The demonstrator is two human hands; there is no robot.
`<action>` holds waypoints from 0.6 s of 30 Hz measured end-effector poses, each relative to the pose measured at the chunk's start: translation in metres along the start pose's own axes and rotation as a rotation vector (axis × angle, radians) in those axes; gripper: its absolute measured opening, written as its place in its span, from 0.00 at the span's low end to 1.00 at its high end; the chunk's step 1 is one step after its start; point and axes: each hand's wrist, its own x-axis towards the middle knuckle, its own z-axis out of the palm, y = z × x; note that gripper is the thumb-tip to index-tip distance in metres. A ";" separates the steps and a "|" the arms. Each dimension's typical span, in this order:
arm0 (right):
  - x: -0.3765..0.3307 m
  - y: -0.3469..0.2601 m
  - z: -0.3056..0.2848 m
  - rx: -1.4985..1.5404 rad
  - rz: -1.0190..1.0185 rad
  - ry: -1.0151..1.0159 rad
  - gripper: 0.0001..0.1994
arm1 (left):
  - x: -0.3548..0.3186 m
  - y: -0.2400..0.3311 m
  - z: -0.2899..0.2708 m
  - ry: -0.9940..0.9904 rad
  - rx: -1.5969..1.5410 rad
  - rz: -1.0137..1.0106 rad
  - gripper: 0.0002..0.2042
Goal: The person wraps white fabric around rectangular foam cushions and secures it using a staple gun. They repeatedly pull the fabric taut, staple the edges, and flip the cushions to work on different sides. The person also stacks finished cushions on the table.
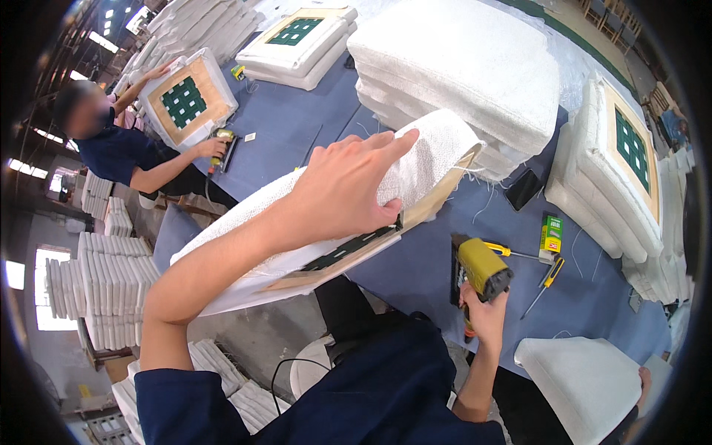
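Observation:
My left hand (348,189) grips the top edge of a white upholstered seat cushion (245,222), fingers over the white fabric (437,148) and thumb on its wooden underside with dark webbing. The cushion is tilted up over the near edge of the blue table (415,271). My right hand (482,315) holds a yellow staple gun (480,267) by its grip, just right of the cushion's lower corner and apart from it.
A stack of white cushions (460,67) lies behind, more stand at the right (615,170). A green box (551,231) and yellow screwdrivers (545,276) lie on the table. Another person (119,148) staples a cushion at the far left. A white cushion (586,378) sits at the lower right.

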 end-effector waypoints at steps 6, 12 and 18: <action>-0.021 -0.097 0.047 0.794 0.012 -0.382 0.22 | -0.003 0.004 -0.011 -0.153 0.047 -0.048 0.32; -0.021 -0.088 0.072 0.872 0.094 -0.501 0.22 | -0.010 0.007 -0.011 -0.095 0.078 0.010 0.33; -0.016 -0.079 0.071 0.981 0.146 -0.595 0.21 | -0.016 0.005 -0.008 -0.069 -0.010 0.024 0.33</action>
